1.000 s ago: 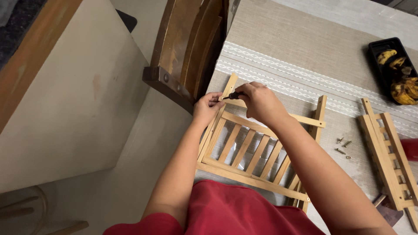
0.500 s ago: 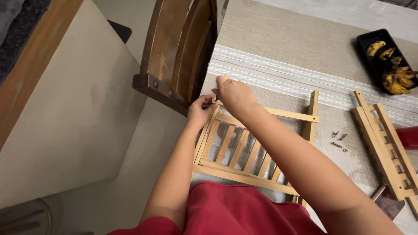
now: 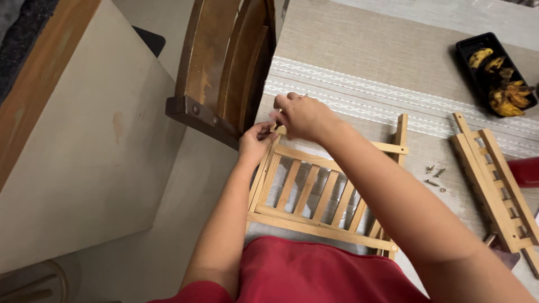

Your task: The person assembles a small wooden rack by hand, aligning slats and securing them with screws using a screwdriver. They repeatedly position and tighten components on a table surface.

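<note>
A small slatted wooden rack lies on the table in front of me, its near rail against my red shirt. My left hand pinches the rack's far left corner post. My right hand is closed over the top of that same corner, fingers curled around something too small to make out. Both hands touch at that corner.
A second slatted wooden piece lies at the right. Several loose screws sit between the two pieces. A black tray of yellow-brown food stands at the back right. A dark wooden chair stands at the table's left edge. A red object pokes in at the right.
The view has shifted a little. My two hands stay together at the rack's far left corner, with the right hand turned slightly over it.
</note>
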